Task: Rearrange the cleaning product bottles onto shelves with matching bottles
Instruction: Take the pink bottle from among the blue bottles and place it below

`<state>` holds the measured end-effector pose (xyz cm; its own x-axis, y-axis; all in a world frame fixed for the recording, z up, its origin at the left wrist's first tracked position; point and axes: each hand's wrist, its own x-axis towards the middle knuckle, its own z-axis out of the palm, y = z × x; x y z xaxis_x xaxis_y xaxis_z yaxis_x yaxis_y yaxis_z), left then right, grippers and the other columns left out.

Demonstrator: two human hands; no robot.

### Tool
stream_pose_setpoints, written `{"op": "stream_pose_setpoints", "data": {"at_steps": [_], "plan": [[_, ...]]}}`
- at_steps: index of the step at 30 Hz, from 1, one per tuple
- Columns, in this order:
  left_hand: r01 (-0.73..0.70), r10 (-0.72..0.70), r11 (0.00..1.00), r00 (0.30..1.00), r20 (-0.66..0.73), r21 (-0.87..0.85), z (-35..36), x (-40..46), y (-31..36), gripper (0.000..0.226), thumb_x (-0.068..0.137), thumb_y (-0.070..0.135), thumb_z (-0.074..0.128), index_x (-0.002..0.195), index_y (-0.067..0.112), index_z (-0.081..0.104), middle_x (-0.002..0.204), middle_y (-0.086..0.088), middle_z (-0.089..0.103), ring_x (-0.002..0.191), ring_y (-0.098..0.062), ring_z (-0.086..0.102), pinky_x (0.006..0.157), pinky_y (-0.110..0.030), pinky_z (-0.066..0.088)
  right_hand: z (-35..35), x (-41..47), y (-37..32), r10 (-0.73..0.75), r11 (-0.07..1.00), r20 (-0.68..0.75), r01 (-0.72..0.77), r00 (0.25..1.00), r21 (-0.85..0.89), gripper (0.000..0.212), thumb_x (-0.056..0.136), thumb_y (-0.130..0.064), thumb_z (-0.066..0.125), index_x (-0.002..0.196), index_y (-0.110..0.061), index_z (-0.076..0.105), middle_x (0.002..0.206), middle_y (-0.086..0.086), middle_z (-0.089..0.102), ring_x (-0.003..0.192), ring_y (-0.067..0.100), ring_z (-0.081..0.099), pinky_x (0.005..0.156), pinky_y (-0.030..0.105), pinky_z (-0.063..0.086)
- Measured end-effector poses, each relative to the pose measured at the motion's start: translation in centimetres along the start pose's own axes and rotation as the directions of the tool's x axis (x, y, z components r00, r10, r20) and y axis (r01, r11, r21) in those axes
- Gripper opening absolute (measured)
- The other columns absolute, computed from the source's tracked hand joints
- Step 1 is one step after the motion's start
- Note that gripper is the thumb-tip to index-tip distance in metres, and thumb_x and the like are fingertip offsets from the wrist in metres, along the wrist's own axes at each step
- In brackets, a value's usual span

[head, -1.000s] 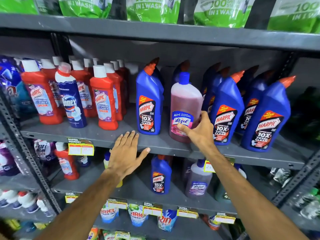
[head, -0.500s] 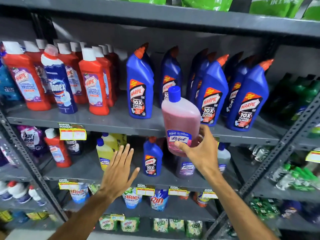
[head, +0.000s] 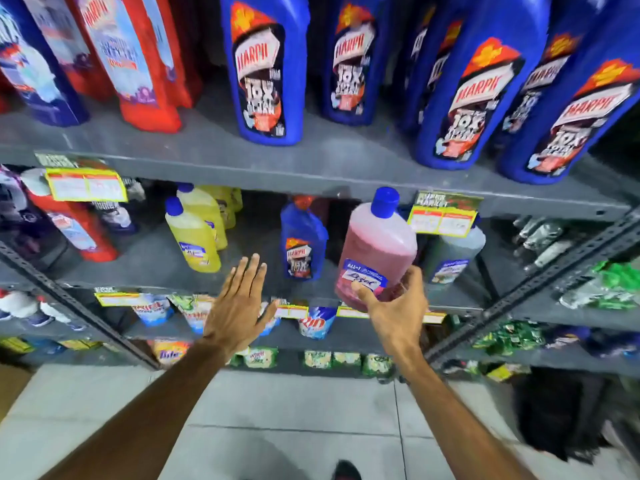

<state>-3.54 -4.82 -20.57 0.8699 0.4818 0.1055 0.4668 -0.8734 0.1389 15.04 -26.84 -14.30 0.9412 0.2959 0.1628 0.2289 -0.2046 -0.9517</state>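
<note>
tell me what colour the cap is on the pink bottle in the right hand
Blue. The cap tops the pink bottle held by the right hand; head view.

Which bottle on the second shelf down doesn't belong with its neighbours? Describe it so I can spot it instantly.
Find the grey shelf below the row of big blue Harpic bottles. Between the yellow bottles and the pink bottle held in the right hand stands one small blue Harpic bottle. It is the only blue, orange-capped bottle on that shelf.

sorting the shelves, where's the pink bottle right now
In the head view, right of centre: the pink bottle is held in the right hand, off the shelf, just right of a small blue bottle.
</note>
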Motion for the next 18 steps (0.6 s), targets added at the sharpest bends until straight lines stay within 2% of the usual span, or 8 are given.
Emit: {"op": "stream_pose_setpoints", "data": {"at_steps": [4, 9, 11, 14, 16, 18], "plan": [[0.032, -0.033, 0.999, 0.998, 0.046, 0.006, 3.1, 1.6, -1.2, 0.084, 0.101, 0.058, 0.028, 0.161, 0.000, 0.020, 0.172, -0.020, 0.008, 0.160, -0.036, 0.009, 0.130, -0.050, 0.015, 2.9, 0.1, 4.3, 0.090, 0.994, -0.031, -0.088, 0.995, 0.063, 0.066, 0.053, -0.048, 0.096, 0.100, -0.047, 0.050, 0.092, -0.018, 0.076, 0.081, 0.007, 0.077, 0.075, 0.032, 0.064], [0.083, -0.082, 0.997, 0.991, 0.107, -0.001, 6.5, 3.2, -2.7, 0.084, 0.106, 0.058, 0.030, 0.163, 0.001, 0.008, 0.173, -0.020, -0.001, 0.160, -0.034, 0.001, 0.130, -0.048, 0.009, 6.1, 1.0, 9.0, 0.124, 0.992, -0.127, -0.122, 0.984, 0.029, 0.069, 0.066, -0.019, 0.100, 0.103, -0.041, 0.047, 0.099, -0.005, 0.074, 0.072, -0.009, 0.070, 0.063, 0.011, 0.056], [0.101, -0.098, 0.995, 0.985, 0.138, -0.010, 7.8, 3.4, -3.2, 0.085, 0.105, 0.060, 0.029, 0.163, 0.001, 0.007, 0.173, -0.020, -0.002, 0.161, -0.034, 0.001, 0.131, -0.047, 0.009, 7.1, 1.5, 10.1, 0.154, 0.988, -0.142, -0.150, 0.978, 0.034, 0.069, 0.068, -0.018, 0.100, 0.107, -0.033, 0.045, 0.101, -0.002, 0.073, 0.078, -0.005, 0.072, 0.069, 0.015, 0.060], [0.122, -0.118, 0.992, 0.980, 0.162, -0.017, 9.7, 3.6, -3.7, 0.093, 0.098, 0.068, 0.013, 0.163, 0.001, 0.009, 0.173, -0.021, 0.002, 0.161, -0.034, 0.004, 0.131, -0.046, 0.009, 8.5, 2.1, 11.0, 0.151, 0.987, -0.152, -0.142, 0.977, 0.071, 0.069, 0.070, -0.016, 0.100, 0.112, -0.024, 0.046, 0.105, 0.003, 0.072, 0.088, 0.016, 0.074, 0.071, 0.012, 0.058], [0.118, -0.111, 0.992, 0.979, 0.173, -0.033, 10.7, 3.8, -3.9, 0.104, 0.092, 0.076, 0.002, 0.162, -0.001, 0.011, 0.172, -0.022, 0.006, 0.160, -0.035, 0.007, 0.130, -0.046, 0.009, 9.3, 2.3, 11.2, 0.138, 0.988, -0.159, -0.125, 0.977, 0.092, 0.068, 0.070, -0.014, 0.099, 0.114, -0.022, 0.048, 0.104, 0.001, 0.071, 0.089, 0.019, 0.074, 0.070, 0.011, 0.057], [0.101, -0.098, 0.995, 0.981, 0.170, -0.014, 11.6, 4.3, -4.1, 0.109, 0.089, 0.078, -0.003, 0.162, -0.002, 0.010, 0.172, -0.023, 0.007, 0.160, -0.035, 0.007, 0.129, -0.045, 0.006, 9.7, 2.5, 11.2, 0.121, 0.990, -0.160, -0.109, 0.980, 0.084, 0.068, 0.070, -0.016, 0.099, 0.115, -0.025, 0.048, 0.104, -0.002, 0.072, 0.089, 0.015, 0.074, 0.072, 0.011, 0.057]]}}
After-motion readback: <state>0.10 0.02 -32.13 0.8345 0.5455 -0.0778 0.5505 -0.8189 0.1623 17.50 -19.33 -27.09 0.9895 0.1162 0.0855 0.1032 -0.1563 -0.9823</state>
